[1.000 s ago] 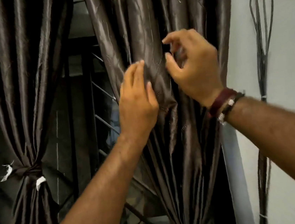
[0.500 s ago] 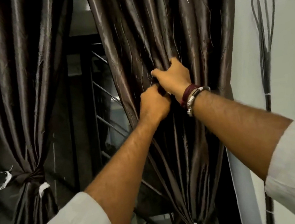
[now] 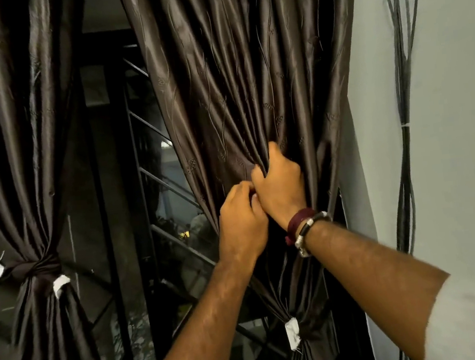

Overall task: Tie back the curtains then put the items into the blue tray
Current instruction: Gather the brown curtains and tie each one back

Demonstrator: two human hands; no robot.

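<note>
Two hands, left hand (image 3: 242,223) and right hand (image 3: 283,188), each keep a closed grip on bunched folds of the right curtain (image 3: 249,89).

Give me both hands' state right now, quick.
Left hand: closed, gripping the dark brown satin right curtain.
Right hand: closed, bunching the same curtain's folds.

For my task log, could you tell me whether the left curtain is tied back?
Tied back: the left curtain is cinched by a knot.
</note>
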